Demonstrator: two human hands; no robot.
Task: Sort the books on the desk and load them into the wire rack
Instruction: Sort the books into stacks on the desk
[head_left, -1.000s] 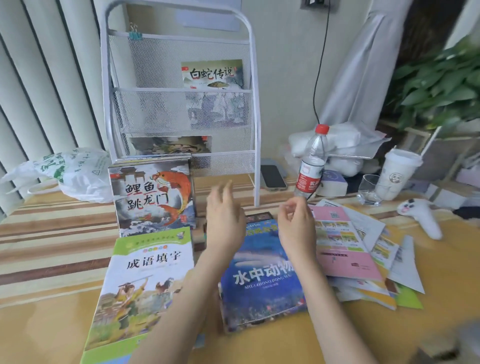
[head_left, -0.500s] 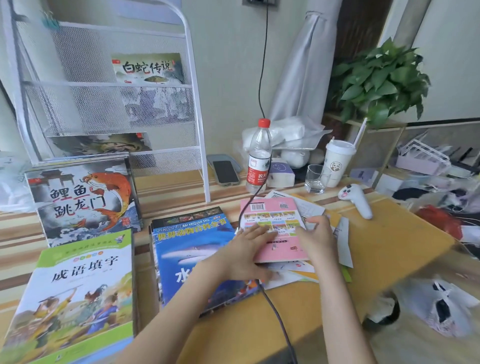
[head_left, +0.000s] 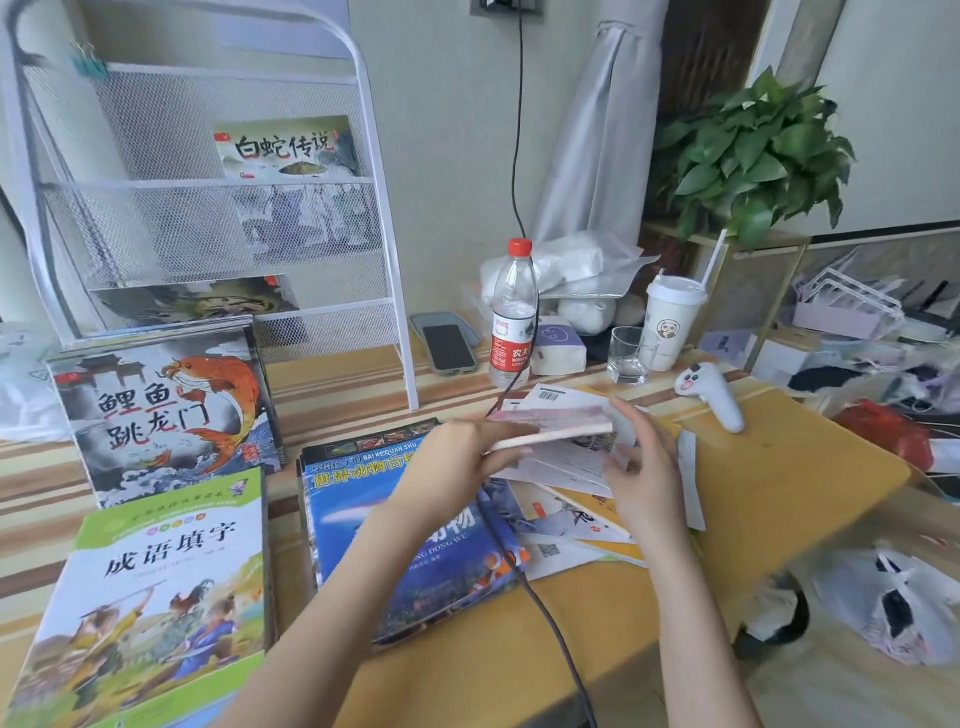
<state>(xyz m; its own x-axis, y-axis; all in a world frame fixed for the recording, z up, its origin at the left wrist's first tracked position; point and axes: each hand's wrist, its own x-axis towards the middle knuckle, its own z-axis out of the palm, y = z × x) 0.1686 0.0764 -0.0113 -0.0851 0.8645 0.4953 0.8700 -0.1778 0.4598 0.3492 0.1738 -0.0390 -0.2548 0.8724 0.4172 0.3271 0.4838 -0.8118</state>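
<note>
— What did the left hand hold?
— A thin pink booklet, pinched at its left edge, lifted above the loose papers.
— And the right hand?
— Fingers straight, touching the booklet's right end.
— The wire rack?
— It stood behind, two books in it.

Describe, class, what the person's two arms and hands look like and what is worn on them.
Both forearms are bare up to the frame's bottom edge: no sleeves show. The left hand and right hand carry no gloves, rings, watch or bracelet. The fingernails look short and unpainted.
</note>
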